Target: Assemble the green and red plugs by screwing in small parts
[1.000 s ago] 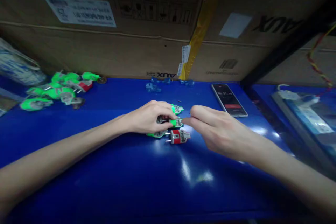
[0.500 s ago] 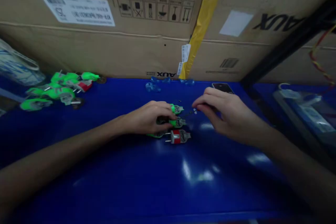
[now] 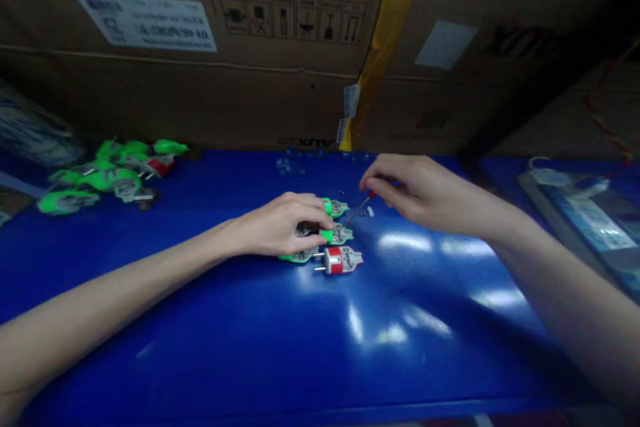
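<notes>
Your nearer left hand [image 3: 290,223] is pinching the green plug [image 3: 341,234], its long axis running left-right, while your right hand [image 3: 420,193] is gripping a screwdriver [image 3: 358,209] slanting down-left over it.

white glare streaks the blue tabletop [image 3: 200,347] right of centre; the far cardboard [image 3: 210,100] is dim and softly blurred.

Green plug [image 3: 336,235]; red-grey plug [image 3: 343,259]; blue tabletop [image 3: 240,340]
</notes>
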### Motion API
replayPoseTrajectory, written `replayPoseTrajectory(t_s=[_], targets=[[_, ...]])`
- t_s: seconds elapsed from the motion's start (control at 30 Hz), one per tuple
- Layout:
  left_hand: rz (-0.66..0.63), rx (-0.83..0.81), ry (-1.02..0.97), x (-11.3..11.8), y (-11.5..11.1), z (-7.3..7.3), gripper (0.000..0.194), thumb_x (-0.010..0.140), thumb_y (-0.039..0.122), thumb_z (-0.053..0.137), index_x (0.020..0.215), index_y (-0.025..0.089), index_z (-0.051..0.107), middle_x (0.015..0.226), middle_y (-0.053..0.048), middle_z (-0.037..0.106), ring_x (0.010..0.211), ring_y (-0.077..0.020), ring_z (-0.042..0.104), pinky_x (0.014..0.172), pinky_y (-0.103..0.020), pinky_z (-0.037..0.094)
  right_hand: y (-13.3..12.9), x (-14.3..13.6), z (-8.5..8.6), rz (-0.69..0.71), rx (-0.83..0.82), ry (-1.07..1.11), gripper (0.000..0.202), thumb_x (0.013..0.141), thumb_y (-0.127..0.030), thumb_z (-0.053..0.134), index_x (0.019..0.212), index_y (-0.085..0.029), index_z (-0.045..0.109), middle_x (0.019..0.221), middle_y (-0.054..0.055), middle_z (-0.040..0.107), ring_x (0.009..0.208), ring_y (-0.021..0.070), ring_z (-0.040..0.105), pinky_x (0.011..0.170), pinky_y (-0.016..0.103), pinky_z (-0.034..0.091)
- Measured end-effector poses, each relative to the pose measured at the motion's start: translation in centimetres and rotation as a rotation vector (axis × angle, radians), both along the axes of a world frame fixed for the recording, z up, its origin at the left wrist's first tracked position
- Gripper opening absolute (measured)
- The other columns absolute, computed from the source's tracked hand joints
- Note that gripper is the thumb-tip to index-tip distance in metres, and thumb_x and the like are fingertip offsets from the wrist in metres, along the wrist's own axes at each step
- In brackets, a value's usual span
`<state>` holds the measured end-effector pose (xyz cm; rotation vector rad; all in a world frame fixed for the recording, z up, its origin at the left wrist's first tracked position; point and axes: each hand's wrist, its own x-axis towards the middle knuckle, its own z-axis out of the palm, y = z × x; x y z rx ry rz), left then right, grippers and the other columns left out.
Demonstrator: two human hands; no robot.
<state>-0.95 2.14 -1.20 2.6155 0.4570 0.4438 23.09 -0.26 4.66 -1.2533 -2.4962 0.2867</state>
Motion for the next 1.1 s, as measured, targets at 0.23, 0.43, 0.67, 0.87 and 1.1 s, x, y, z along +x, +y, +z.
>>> replayPoseTrajectory(t_s=[0.23, 0.43, 0.67, 0.87, 1.1], targets=[[-0.005, 0.026, -0.007, 0.0, 0.1, -0.3, 0.016, 0.089, 0.021, 0.063, 0.102, 0.016, 0.072, 0.097, -0.006, 0.071, 0.09, -0.0165, 0.063, 0.08, -0.024, 0.046, 0.6, -0.8, 0.4, 0.049, -0.04, 0.042, 0.021, 0.084, -0.008, 0.049, 0.087, -0.014, 0.069, 0.08, 0.004, 0.07, 0.071, 0.0133, 0.061, 0.066, 0.024, 0.042], [-0.008, 0.043, -0.015, 0.1, 0.0, -0.2, 0.015, 0.091, 0.022, 0.062, 0.1, 0.016, 0.072, 0.095, -0.006, 0.071, 0.089, -0.0165, 0.063, 0.079, -0.023, 0.045, 1.0, 0.6, -0.1, 0.225, -0.056, 0.127, 0.021, 0.087, -0.009, 0.047, 0.088, -0.014, 0.068, 0.083, 0.004, 0.066, 0.072, 0.0122, 0.059, 0.065, 0.024, 0.043], [0.002, 0.034, -0.005, 0.1, -0.1, -0.1, 0.014, 0.089, 0.019, 0.063, 0.1, 0.016, 0.072, 0.095, -0.006, 0.071, 0.089, -0.0163, 0.063, 0.078, -0.022, 0.045, -1.0, -0.3, 0.3, 0.046, 0.063, 0.056, 0.016, 0.088, -0.013, 0.052, 0.093, -0.013, 0.067, 0.086, 0.006, 0.068, 0.075, 0.016, 0.06, 0.069, 0.029, 0.044], [0.028, 0.048, 0.016, 0.1, -0.2, 0.1, 0.012, 0.088, 0.018, 0.064, 0.097, 0.017, 0.073, 0.089, -0.004, 0.07, 0.083, -0.0149, 0.062, 0.073, -0.021, 0.043, -5.5, -1.1, -1.5, -0.103, 0.165, -0.063, 0.021, 0.093, -0.01, 0.045, 0.094, -0.013, 0.066, 0.086, 0.008, 0.061, 0.072, 0.0162, 0.059, 0.064, 0.029, 0.043], [0.022, 0.018, 0.008, 0.2, 0.0, -0.2, 0.015, 0.089, 0.019, 0.062, 0.099, 0.016, 0.072, 0.094, -0.005, 0.072, 0.087, -0.0165, 0.063, 0.078, -0.023, 0.045, -6.0, -0.9, -3.9, -0.228, 0.299, 0.138, 0.019, 0.093, -0.01, 0.047, 0.095, -0.014, 0.065, 0.08, 0.005, 0.061, 0.067, 0.0136, 0.059, 0.062, 0.027, 0.046]])
